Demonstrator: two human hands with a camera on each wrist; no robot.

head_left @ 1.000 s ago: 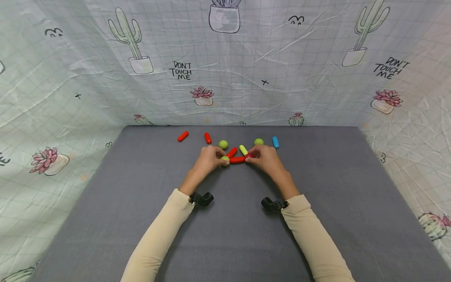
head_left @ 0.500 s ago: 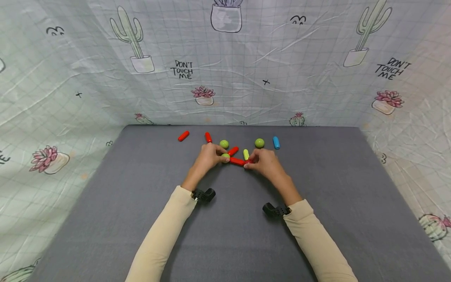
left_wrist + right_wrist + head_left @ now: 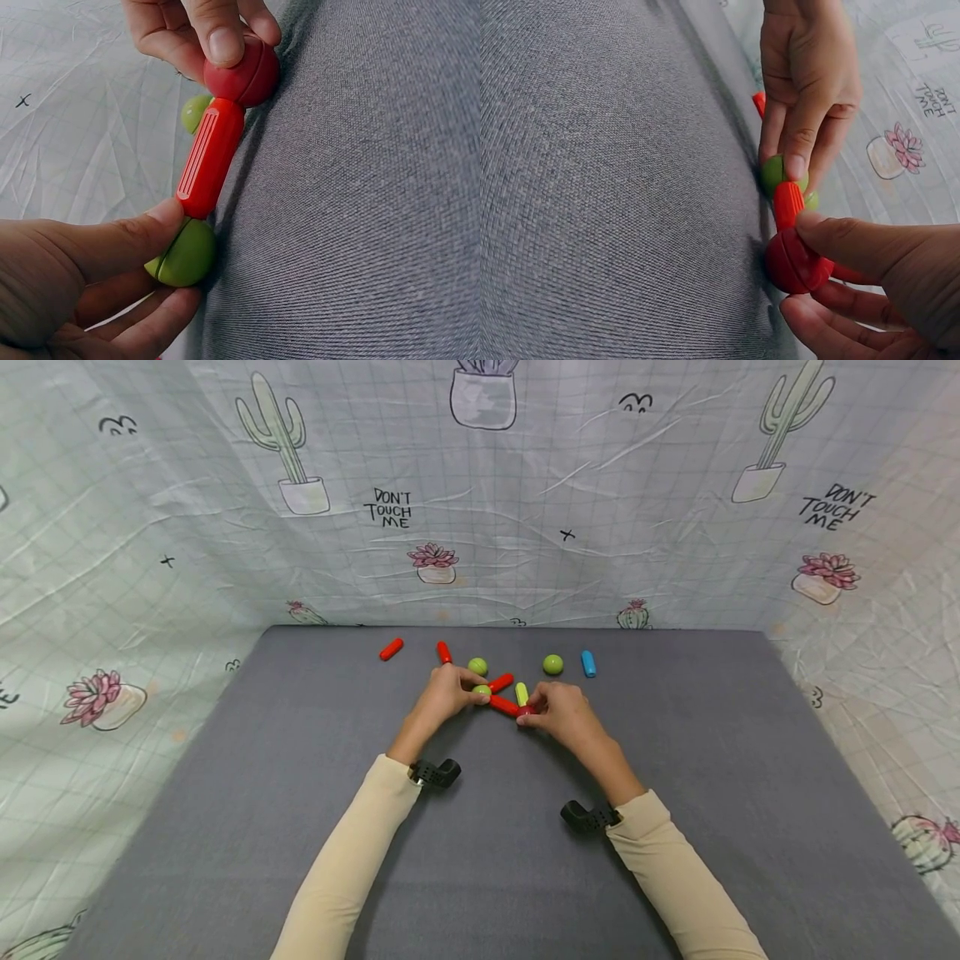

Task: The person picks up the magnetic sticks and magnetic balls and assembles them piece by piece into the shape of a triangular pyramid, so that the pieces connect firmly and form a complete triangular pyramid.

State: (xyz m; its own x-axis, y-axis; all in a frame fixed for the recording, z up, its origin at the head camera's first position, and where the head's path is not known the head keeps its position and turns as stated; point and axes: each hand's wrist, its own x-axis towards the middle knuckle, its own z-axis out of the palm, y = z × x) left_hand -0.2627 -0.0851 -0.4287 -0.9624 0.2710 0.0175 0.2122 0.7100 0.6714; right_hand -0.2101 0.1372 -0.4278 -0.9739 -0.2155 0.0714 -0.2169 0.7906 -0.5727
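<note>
My left hand (image 3: 442, 692) pinches a green ball (image 3: 187, 256) between thumb and fingers. With its thumb on top, my right hand (image 3: 564, 714) grips a dark red ball (image 3: 255, 75). A ribbed red rod (image 3: 212, 157) bridges the two balls, its ends right at them; in the head view it slants down to the right. Another red rod (image 3: 501, 682) runs from beside the held green ball up to the right. Beside the dark red ball a short yellow-green rod (image 3: 521, 694) points toward the back, its near end partly behind the right fingers.
Behind the left hand lie a loose green ball (image 3: 477, 666) and two red rods (image 3: 391, 649), one partly covered by the hand. Another green ball (image 3: 552, 664) and a blue rod (image 3: 588, 663) lie at back right. A printed curtain (image 3: 510, 577) borders the grey table (image 3: 480, 860).
The right hand has come slightly nearer the person with the dark red ball, so the bridging red rod now slants. The yellow-green rod has turned more upright in view. The left hand has barely moved.
</note>
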